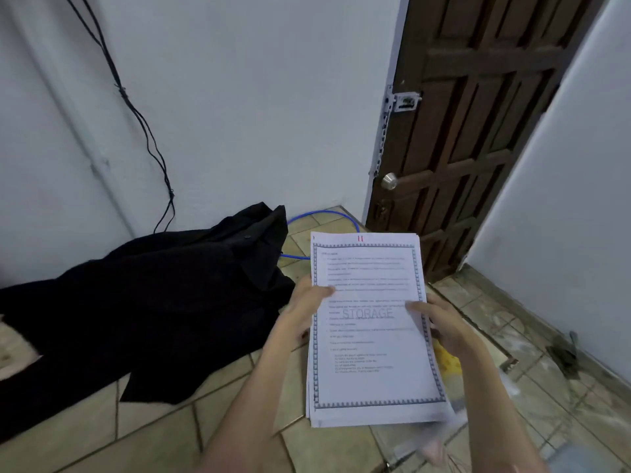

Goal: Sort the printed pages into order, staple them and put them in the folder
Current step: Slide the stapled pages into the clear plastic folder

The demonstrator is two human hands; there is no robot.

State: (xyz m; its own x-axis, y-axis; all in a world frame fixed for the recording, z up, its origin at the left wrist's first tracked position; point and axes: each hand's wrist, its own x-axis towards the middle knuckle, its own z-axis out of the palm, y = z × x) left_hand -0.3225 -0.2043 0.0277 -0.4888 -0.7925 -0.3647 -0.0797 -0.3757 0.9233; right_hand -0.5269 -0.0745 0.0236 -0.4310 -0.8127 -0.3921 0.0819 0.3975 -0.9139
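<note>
Both forearms enter from the lower edge of the head view and meet at a stack of printed pages (372,336) held up in front of the person, above the tiled floor (164,425). Left hand (304,308) grips the stack's left edge, thumb lying across the front of the top sheet and the remaining fingers hidden behind the paper. Right hand (440,322) grips the right edge in the same manner, thumb on the printed face near the middle of the page. Top sheet carries a patterned blue-grey border, lines of small text too blurred to read, a faint watermark reading "STORAGE" across the centre, and a red mark reading "11" at the top margin. Edges of further sheets show slightly offset beneath it along the left and bottom sides. Black garment (150,302) lies spread on the floor to the left of the stack, reaching the base of the white wall (222,97). Blue cable (327,216) curves along the floor between the garment and a dark wooden door (478,131), which has a round metal knob (389,181) and a white latch with chain above it. Black cables (143,124) run down the wall on the left. Yellow item (449,361) shows partly behind the right hand; its identity cannot be determined. Objects at the lower right are blurred.
</note>
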